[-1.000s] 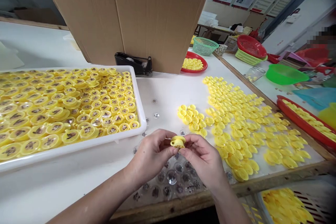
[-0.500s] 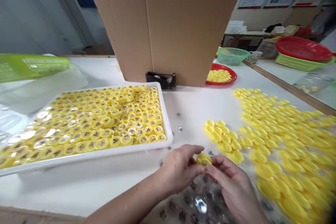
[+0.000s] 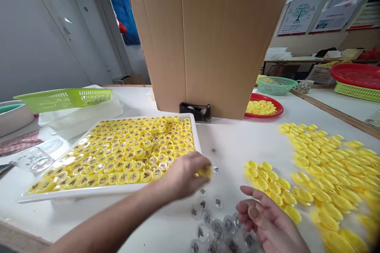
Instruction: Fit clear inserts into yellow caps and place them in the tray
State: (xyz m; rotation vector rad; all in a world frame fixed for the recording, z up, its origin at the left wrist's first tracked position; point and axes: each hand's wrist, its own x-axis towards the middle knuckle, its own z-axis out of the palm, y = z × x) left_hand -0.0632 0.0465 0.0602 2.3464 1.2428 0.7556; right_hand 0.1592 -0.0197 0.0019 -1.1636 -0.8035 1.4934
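Half open and empty, the right hand has just let go and looks free; the left hand alone pinches the small yellow plastic piece. From it, clear round discs lie at five o'clock, loose yellow plastic pieces at three, the white plastic tray at nine. At twelve, a tall brown cardboard panel blocks the view.

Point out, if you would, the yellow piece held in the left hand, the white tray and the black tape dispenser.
Yellow piece [image 3: 205, 171]: head view, its exposed side.
White tray [image 3: 97, 191]: head view, front rim.
Black tape dispenser [image 3: 192, 113]: head view, body middle.
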